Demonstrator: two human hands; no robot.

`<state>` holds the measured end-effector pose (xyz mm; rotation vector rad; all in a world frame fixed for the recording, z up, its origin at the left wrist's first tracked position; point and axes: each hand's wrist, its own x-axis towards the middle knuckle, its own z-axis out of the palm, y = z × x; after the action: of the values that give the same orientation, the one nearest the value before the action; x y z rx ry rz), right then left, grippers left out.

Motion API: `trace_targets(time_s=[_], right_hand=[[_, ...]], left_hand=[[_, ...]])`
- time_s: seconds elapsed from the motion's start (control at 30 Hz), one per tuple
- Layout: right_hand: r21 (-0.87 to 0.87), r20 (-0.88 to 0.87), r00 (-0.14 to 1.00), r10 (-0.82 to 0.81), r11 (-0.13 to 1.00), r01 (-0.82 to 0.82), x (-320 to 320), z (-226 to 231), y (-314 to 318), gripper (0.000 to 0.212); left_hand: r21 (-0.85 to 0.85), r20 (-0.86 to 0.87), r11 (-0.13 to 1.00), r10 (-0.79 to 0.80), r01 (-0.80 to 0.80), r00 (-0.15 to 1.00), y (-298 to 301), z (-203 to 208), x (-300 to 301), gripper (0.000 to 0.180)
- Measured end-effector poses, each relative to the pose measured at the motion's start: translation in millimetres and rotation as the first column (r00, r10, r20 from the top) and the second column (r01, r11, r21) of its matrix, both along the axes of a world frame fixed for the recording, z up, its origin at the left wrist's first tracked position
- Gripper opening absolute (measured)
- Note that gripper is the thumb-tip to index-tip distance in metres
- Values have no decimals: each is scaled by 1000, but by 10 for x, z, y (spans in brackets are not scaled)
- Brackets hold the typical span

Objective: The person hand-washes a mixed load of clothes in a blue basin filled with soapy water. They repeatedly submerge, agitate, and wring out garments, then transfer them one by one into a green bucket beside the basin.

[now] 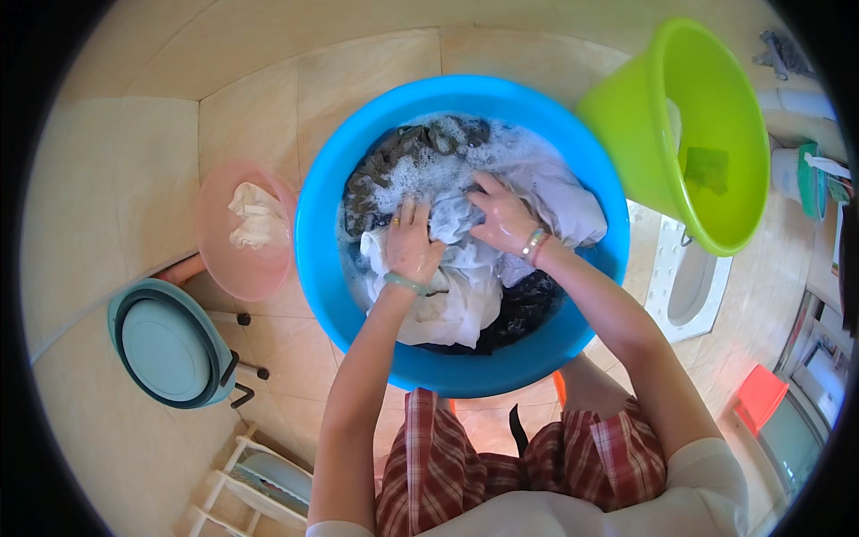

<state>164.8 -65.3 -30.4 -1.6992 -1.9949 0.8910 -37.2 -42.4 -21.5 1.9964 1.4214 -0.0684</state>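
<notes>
In a big round blue tub [465,380], several wet garments lie in sudsy water. My left hand [414,247], a green bangle on its wrist, presses down on a white garment [465,309] with fingers stretched out. Opposite it, my right hand [504,217] rests with fingers apart at the edge of a pale blue wet cloth [454,217] bunched between both hands. A pale lilac garment [565,204] lies to its right. Dark olive cloth [380,174] soaks at the far left, under foam. Black cloth [530,309] shows at the near side.
A lime green bucket [617,116] leans tilted at the far right, above a white squat toilet [658,286]. Left of the tub stand a pink basin [224,259] holding pale cloth [258,217] and a grey-green collapsible basin [165,345]. A white rack [237,488] stands near left.
</notes>
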Motion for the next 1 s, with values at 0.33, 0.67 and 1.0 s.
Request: trace_targets(time_s=[0.33,0.67,1.0], right_hand=[[-339,-860,342,-379,925,172,-50,1237,26,23],[-729,-640,-292,-711,682,-61,-267,1449,-13,40],[-284,-851,498,-166,943,-171,268,796,391,91]], left_hand=[[-447,816,894,410,-4,407,-1,764,-37,125],[-594,762,776,627,-210,163,-439,627,458,99],[-928,33,78,991,365,-126,-271,579,182,55]])
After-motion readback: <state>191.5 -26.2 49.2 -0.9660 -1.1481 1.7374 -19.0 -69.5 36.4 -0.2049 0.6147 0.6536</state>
